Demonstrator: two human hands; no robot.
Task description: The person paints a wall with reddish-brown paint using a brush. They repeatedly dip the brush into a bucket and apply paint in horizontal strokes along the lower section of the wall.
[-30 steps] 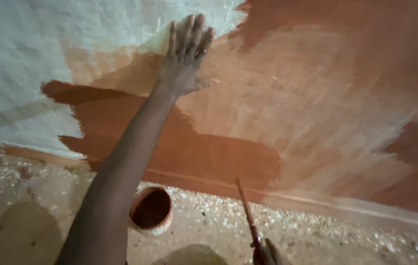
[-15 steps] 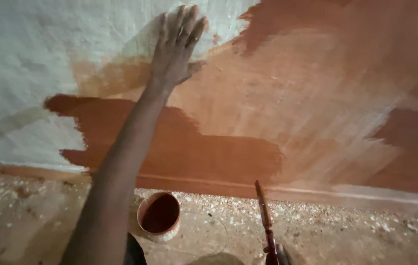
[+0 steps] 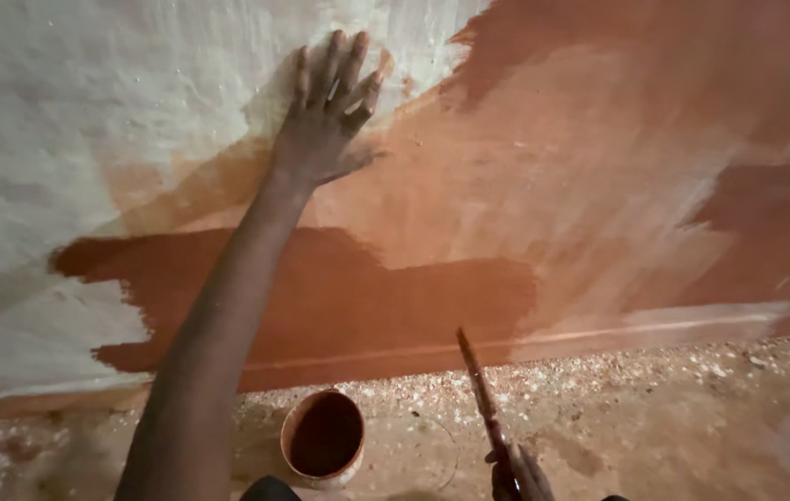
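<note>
The wall (image 3: 543,186) is half white, half reddish-brown, darker wet bands low down. The left hand (image 3: 325,116) lies flat on it, fingers (image 3: 334,70) spread apart, at the paint's edge. The right hand (image 3: 517,475), at the bottom edge, is closed around a paint-smeared brush handle (image 3: 480,394) pointing upward. A paint pot (image 3: 323,438) sits on the floor (image 3: 692,417) below.

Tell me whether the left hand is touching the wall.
Touching. The head view shows the left hand pressed flat on the wall, fingers spread, at the edge where white meets reddish-brown paint, with no gap under the palm.
</note>
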